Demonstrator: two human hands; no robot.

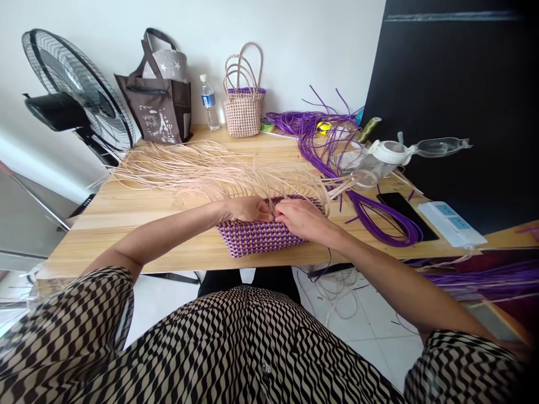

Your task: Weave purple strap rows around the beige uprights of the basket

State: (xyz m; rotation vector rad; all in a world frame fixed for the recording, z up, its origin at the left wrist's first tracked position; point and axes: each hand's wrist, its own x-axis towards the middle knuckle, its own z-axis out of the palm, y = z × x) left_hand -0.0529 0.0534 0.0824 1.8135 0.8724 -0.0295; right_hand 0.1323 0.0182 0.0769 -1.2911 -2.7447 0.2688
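Observation:
A half-woven basket (263, 238) in purple and pale beige strands sits near the front edge of the wooden table. Long beige weaving strands (181, 171) fan out from its upper rim toward the back left. My left hand (251, 209) is at the rim, fingers pinched on a strand. Right beside it, my right hand (297, 216) also has its fingers closed at the rim, almost touching the left. What the right fingertips pinch looks like a strand, partly hidden by the fingers.
Bundled purple strands (385, 227) lie at the right beside a black phone (406, 213) and a white power strip (452, 224). Behind stand a finished small basket (244, 115), a water bottle (209, 106), a grey tote bag (162, 112) and a fan (80, 84). A clear plastic jug (374, 165) stands right.

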